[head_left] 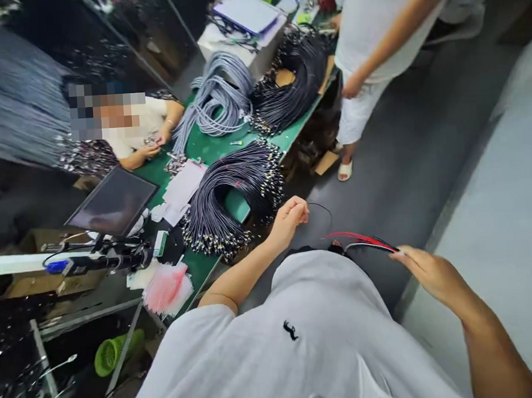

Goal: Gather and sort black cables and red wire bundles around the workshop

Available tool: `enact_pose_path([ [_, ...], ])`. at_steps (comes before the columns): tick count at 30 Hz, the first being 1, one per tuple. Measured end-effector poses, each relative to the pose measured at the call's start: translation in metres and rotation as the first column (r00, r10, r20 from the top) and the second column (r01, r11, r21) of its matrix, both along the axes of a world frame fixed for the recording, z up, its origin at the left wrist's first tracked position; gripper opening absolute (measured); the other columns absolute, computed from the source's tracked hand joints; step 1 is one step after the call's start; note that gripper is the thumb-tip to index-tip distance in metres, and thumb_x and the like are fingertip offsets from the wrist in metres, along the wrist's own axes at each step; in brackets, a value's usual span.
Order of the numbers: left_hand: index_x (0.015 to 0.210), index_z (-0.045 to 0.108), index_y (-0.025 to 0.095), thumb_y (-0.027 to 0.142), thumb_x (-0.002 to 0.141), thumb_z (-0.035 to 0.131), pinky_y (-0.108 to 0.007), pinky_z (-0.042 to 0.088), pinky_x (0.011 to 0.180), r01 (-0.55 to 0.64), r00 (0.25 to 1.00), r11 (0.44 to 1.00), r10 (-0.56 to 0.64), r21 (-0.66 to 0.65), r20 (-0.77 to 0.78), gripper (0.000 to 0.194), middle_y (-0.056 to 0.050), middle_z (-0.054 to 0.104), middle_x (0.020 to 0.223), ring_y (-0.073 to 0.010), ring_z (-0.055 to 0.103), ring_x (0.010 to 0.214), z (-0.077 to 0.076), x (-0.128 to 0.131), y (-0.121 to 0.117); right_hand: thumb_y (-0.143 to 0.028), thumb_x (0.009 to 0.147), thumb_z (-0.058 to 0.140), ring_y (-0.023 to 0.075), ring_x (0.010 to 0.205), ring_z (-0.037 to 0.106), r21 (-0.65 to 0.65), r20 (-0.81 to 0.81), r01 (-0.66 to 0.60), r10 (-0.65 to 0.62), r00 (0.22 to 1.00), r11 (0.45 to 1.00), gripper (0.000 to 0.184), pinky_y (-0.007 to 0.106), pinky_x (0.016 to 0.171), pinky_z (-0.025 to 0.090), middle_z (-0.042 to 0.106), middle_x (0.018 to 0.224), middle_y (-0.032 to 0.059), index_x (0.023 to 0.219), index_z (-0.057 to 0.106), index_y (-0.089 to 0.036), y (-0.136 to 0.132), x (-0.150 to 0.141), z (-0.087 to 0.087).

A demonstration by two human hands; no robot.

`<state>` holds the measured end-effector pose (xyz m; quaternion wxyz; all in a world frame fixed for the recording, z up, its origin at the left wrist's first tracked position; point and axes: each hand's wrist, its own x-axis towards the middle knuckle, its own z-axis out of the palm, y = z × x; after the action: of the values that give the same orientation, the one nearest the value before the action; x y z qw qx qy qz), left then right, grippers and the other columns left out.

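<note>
My right hand (433, 271) is closed round one end of a small bundle of red, black and white wires (370, 240). The loose wire ends stick out to the left, in front of my shirt. My left hand (289, 220) is raised near the table's edge with its fingers pinched. A thin black wire (325, 208) runs from its fingertips and curves down toward the bundle. Close to my left hand, on the table, lies a big coil of black cables (211, 193) with metal-tipped ends.
The green table (202, 272) carries another black cable coil (303, 70), grey cables (224, 99), a monitor (113, 202) and pink plastic bags (167, 289). A seated person (140, 128) works across it. Another person (373, 42) stands ahead. A wall (495, 197) runs along the right.
</note>
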<state>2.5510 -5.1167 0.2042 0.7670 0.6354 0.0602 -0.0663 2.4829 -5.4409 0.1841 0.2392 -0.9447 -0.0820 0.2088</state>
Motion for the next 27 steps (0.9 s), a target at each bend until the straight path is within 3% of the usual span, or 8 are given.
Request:
enact_pose_path([
  [3,0.074,0.053,0.017,0.043,0.085,0.059,-0.023,0.042,0.063,0.078,0.997,0.997,-0.078,-0.011,0.022,0.029,0.007,0.039,0.058,-0.0061,0.034,0.053,0.006,-0.008,-0.022,-0.051,0.093,0.034,0.0215,0.065,0.065,0.197,-0.085,-0.056,0.074,0.994,0.979,0.040,0.031,0.060,0.045,0.069,0.072,0.0037,0.099,0.066,-0.028,0.008,0.032,0.000],
  [5,0.074,0.054,0.017,0.044,0.086,0.059,-0.024,0.044,0.066,0.125,0.991,0.992,-0.125,-0.022,0.040,0.029,0.006,0.041,0.060,-0.0067,0.035,0.055,0.010,-0.011,-0.034,-0.050,0.093,0.036,0.0195,0.065,0.062,0.272,-0.060,-0.070,0.089,0.994,0.960,0.039,0.030,0.061,0.042,0.067,0.071,0.0034,0.093,0.066,-0.026,0.009,0.050,0.001],
  [9,0.069,0.052,0.016,0.045,0.082,0.064,-0.024,0.046,0.066,0.214,0.977,0.973,-0.211,-0.088,0.045,0.033,0.000,0.052,0.076,-0.0087,0.049,0.067,0.022,-0.009,-0.052,-0.052,0.090,0.042,0.0157,0.063,0.055,0.387,-0.017,0.198,-0.208,0.978,0.900,0.038,0.027,0.060,0.038,0.062,0.070,0.0048,0.078,0.061,-0.022,-0.003,0.069,-0.016],
  [12,0.069,0.050,0.015,0.041,0.080,0.066,-0.021,0.046,0.062,0.192,0.980,0.964,-0.198,-0.185,-0.012,0.033,-0.006,0.063,0.102,-0.0104,0.060,0.077,0.032,-0.007,-0.058,-0.057,0.087,0.050,0.0096,0.050,0.040,0.587,-0.230,0.489,-0.447,0.865,0.645,0.039,0.024,0.047,0.029,0.049,0.061,0.0000,0.078,0.056,-0.020,-0.013,0.081,-0.036],
  [15,0.065,0.043,0.016,0.040,0.078,0.068,-0.018,0.045,0.057,0.119,0.988,0.958,-0.141,-0.260,-0.065,0.037,-0.009,0.063,0.126,-0.0123,0.065,0.083,0.042,-0.007,-0.059,-0.056,0.084,0.059,0.0048,0.042,0.022,0.675,-0.488,0.649,-0.447,0.750,0.351,0.037,0.021,0.040,0.015,0.035,0.056,-0.0063,0.078,0.052,-0.020,-0.018,0.093,-0.048],
  [19,0.061,0.032,0.017,0.039,0.079,0.066,-0.015,0.045,0.052,-0.024,0.993,0.934,-0.018,-0.357,-0.116,0.045,-0.009,0.059,0.138,-0.0121,0.069,0.084,0.054,-0.009,-0.056,-0.051,0.079,0.069,0.0028,0.041,0.019,0.680,-0.618,0.715,-0.399,0.677,0.161,0.036,0.016,0.036,0.013,0.032,0.055,-0.0082,0.076,0.052,-0.019,-0.022,0.103,-0.055],
  [23,0.060,0.032,0.017,0.038,0.081,0.063,-0.016,0.051,0.057,-0.068,0.995,0.923,0.034,-0.378,-0.096,0.043,-0.009,0.069,0.120,-0.0141,0.071,0.086,0.059,-0.012,-0.050,-0.047,0.078,0.072,0.0018,0.040,0.023,0.670,-0.646,0.731,-0.385,0.659,0.129,0.035,0.014,0.034,0.015,0.038,0.056,-0.0074,0.075,0.053,-0.018,-0.024,0.098,-0.054],
  [27,0.060,0.035,0.017,0.036,0.081,0.063,-0.016,0.054,0.062,-0.054,0.995,0.929,0.019,-0.366,-0.099,0.040,-0.008,0.072,0.106,-0.0152,0.071,0.087,0.053,-0.018,-0.049,-0.050,0.076,0.074,0.0013,0.043,0.032,0.734,-0.582,0.657,-0.341,0.738,0.168,0.037,0.014,0.034,0.016,0.066,0.079,0.0021,0.076,0.053,-0.019,-0.011,0.093,-0.034],
])
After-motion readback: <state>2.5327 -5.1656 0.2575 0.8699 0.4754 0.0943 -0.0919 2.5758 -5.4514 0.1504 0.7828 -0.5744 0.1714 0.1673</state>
